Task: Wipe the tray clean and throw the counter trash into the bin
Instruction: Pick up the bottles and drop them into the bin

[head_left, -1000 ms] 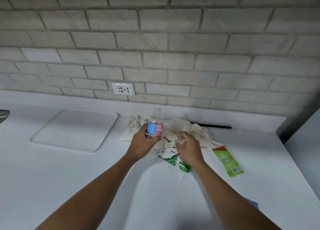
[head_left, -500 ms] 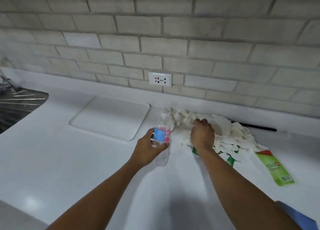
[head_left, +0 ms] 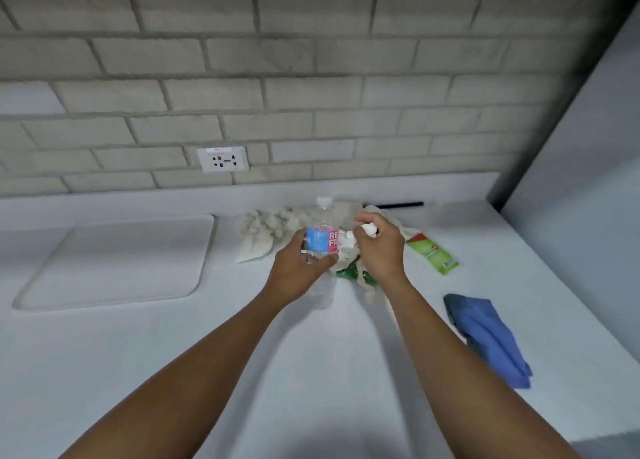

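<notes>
Gathering counter trash, 2 hands.
Left hand [head_left: 298,268] wrapped round bottle [head_left: 321,239]; right hand [head_left: 379,247] apparently pinching paper scraps [head_left: 348,242] beside it. Best scooped into 1 tight bundle before lifting. Tray [head_left: 114,261] left, unwiped.

Left hand [head_left: 298,268] grips bottle [head_left: 321,237]; right hand [head_left: 379,247] pinches paper scraps [head_left: 348,242].

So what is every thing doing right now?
left hand: holds the bottle
bottle: upright, cap on
right hand: pinches paper scraps
paper scraps: heaped on the counter
tray: flat, bare
green wrapper: lying flat
blue cloth: crumpled, untouched
</notes>
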Tool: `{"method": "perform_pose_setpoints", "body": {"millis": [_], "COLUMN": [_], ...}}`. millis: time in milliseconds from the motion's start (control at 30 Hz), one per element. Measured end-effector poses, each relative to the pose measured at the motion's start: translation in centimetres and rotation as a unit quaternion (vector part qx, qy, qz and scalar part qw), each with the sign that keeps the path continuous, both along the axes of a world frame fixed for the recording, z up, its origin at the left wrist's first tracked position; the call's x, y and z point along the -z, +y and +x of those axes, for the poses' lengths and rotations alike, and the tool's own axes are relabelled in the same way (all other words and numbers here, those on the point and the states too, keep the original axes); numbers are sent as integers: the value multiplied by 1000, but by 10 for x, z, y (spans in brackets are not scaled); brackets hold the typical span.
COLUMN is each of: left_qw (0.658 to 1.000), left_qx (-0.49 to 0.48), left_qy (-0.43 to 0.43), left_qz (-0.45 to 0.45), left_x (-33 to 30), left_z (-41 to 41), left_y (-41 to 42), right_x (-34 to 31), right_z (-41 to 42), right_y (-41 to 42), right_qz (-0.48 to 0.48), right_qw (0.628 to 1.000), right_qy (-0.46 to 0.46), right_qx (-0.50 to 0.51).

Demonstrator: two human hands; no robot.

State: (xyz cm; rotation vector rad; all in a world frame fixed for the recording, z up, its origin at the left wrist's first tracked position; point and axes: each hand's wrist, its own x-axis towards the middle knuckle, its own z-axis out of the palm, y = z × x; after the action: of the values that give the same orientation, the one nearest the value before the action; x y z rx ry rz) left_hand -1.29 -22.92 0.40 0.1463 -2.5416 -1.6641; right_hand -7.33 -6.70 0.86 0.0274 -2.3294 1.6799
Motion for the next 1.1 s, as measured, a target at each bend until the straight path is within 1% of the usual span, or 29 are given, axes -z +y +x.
{"method": "perform_pose_setpoints", "body": {"millis": [100,200,267,333,433,467,567,633,700,833,900,1033,1100], "left_qw": [998,990,983,975,960,956,943,934,930,931,932,938,929], "left_qx": [62,136,178,213,254,268,315,346,358,324,302,256,252], "left_qy": [4,0,-4,4,-7,-13,-31,-60,-87,-161,-195,-229,-267], "left_qz": [11,21,40,69,121,121,106,72,21,-50,-37,-52,-48], "left_x": [-3,0,3,5,13,19,49,75,114,196,230,305,343], "left_z": [3,9,18,31,59,70,106,132,156,188,198,205,205], "left_y": [56,119,165,216,294,320,385,416,438,454,450,439,439], "right_x": [0,5,8,7,6,9,41,75,114,201,240,312,350], "right_z": [28,58,82,108,152,169,221,256,287,340,362,392,396], "right_y": [47,101,141,183,246,265,319,351,377,411,419,423,422], "right_qz": [-3,23,29,6,-22,-29,-52,-49,-23,19,20,4,12], "right_qw": [1000,993,985,975,957,951,935,925,919,904,889,857,848], "right_qy": [17,60,69,68,71,65,17,-17,-79,-239,-300,-376,-393], "right_qx": [24,104,158,210,280,300,349,376,386,354,346,351,355]}}
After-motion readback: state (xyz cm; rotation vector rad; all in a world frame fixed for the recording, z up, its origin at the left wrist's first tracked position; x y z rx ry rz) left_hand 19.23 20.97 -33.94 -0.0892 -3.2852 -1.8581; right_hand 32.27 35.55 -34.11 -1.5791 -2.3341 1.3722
